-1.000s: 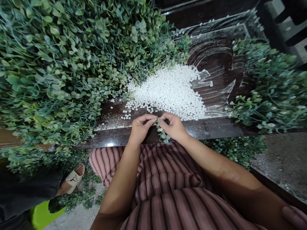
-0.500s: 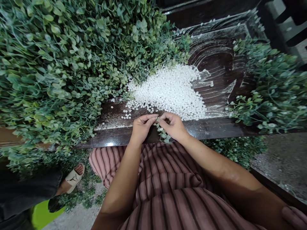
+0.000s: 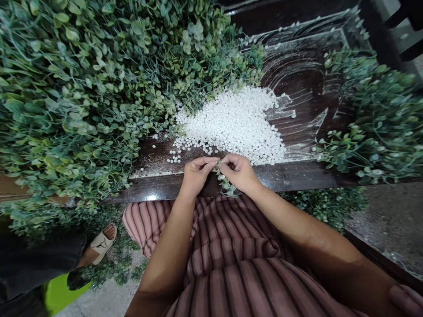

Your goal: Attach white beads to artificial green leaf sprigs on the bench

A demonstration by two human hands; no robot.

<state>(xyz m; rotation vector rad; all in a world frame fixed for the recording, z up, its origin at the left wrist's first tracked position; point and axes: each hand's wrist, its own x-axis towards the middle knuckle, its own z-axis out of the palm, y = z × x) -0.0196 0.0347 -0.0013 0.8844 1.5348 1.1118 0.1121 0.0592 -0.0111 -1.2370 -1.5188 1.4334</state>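
Over the table's near edge, my left hand (image 3: 197, 175) and my right hand (image 3: 238, 172) meet fingertip to fingertip, both closed in a pinch. Between them is a small artificial leaf sprig (image 3: 228, 187), its leafy end hanging down beside my right palm. My left thumb and forefinger close on the sprig's upper end; the exact spot they pinch is too small to make out. Just beyond my hands lies a heap of small white beads (image 3: 236, 123), with several stray ones on its left side.
A large pile of artificial greenery (image 3: 99, 88) covers the left of the dark wooden table (image 3: 304, 174). Another bunch of greenery (image 3: 380, 119) lies at the right. Below left are another person's sandalled foot (image 3: 103, 244) and a green stool-like thing (image 3: 62, 295).
The view shifts very slightly. My hands stay in the same place, pinching the sprig, with only tiny finger movement; the hanging leaves show a little more.
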